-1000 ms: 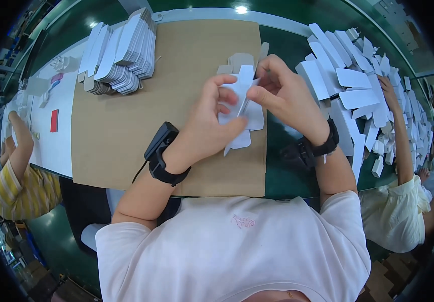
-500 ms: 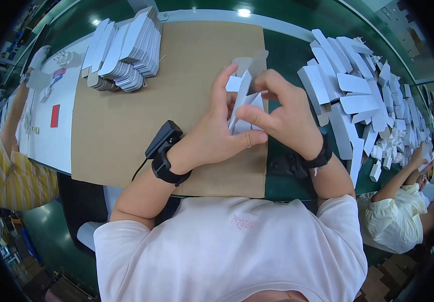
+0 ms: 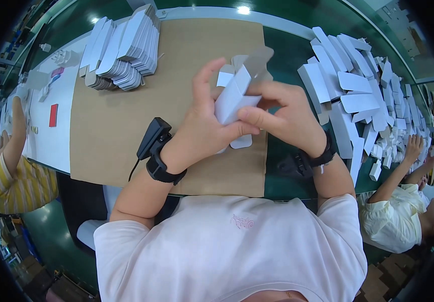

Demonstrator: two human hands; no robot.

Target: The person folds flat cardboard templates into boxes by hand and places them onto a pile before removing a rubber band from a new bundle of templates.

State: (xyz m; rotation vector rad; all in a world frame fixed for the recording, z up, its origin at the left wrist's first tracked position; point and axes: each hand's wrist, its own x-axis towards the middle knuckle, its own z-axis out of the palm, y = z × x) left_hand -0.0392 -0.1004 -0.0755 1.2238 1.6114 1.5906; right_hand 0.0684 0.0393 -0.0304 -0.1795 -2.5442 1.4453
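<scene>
A small white cardboard box (image 3: 233,103), partly folded with flaps sticking out, is tilted between my two hands above the brown cardboard sheet (image 3: 126,141). My left hand (image 3: 197,131) grips its left side and lower end, thumb along the bottom and index finger raised off it. With thumb and bent fingers, my right hand (image 3: 290,116) pinches a flap on the right side. A pale flap (image 3: 260,61) points up and away at the far end. More white card (image 3: 241,141) shows below my hands; whether it belongs to this box I cannot tell.
A stack of flat white cartons (image 3: 131,45) stands far left on the brown sheet. A large heap of folded white boxes (image 3: 353,95) covers the right. A red card (image 3: 53,116) lies on the left table. Co-workers sit at both sides, one in yellow stripes (image 3: 20,183).
The box has turned in my hands and now shows a broad side, its far flap raised higher. My left hand has shifted slightly left. The co-workers' arms have moved.
</scene>
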